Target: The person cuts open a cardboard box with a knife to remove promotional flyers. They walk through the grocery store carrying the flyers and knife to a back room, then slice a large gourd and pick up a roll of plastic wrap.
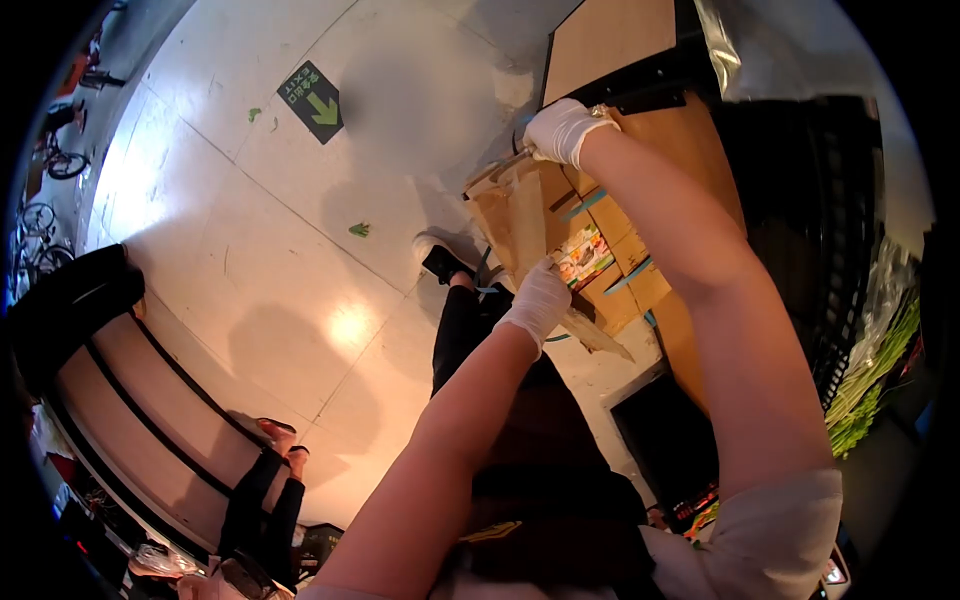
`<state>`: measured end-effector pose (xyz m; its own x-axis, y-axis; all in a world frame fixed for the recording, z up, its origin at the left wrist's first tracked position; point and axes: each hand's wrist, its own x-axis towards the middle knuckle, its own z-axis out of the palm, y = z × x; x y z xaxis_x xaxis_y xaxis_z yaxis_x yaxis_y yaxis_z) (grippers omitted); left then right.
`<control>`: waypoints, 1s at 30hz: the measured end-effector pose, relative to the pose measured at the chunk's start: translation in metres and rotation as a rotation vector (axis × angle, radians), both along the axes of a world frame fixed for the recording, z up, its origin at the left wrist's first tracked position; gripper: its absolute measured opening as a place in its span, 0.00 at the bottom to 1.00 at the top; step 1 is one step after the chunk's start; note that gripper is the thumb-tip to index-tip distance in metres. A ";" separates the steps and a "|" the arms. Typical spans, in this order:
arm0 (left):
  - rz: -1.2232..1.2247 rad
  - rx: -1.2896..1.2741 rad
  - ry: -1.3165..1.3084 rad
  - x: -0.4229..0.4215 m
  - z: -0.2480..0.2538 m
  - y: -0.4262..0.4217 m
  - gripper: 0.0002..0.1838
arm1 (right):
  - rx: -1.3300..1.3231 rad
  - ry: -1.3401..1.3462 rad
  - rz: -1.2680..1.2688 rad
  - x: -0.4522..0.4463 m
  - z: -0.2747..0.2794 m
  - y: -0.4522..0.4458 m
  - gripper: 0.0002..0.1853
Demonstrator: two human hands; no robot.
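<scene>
Both my hands wear white gloves. My left hand [541, 303] is closed on the near edge of a torn brown paper piece [528, 215], beside a colourful printed packet [584, 256]. Farther up, my right hand [567, 132] is closed at the far end of the cardboard, and what its fingers grip is hidden. Between my hands lies an opened cardboard box [620, 222] with blue strips across it. A pale torn strip [597, 336] hangs below my left hand.
A green exit sign [312, 101] and leaf scraps [359, 230] lie on the floor. Black crates [800, 220] stand at the right, with green stalks [872, 385] by them. A long counter [150, 410] is at the left, near another person's legs [262, 510].
</scene>
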<state>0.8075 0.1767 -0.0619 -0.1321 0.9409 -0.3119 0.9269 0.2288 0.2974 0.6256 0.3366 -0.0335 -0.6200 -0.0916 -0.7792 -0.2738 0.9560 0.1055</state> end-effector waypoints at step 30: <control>1.461 -0.184 -0.857 -0.026 -0.064 -0.030 0.23 | -1.345 0.449 -2.381 0.172 -0.073 -0.070 0.09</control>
<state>0.7810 0.1471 -0.1263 -0.5381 0.1433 -0.8306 -0.4707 0.7664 0.4371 0.7981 0.2665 -0.1065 -0.3926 0.4407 -0.8072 0.3735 -0.7257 -0.5778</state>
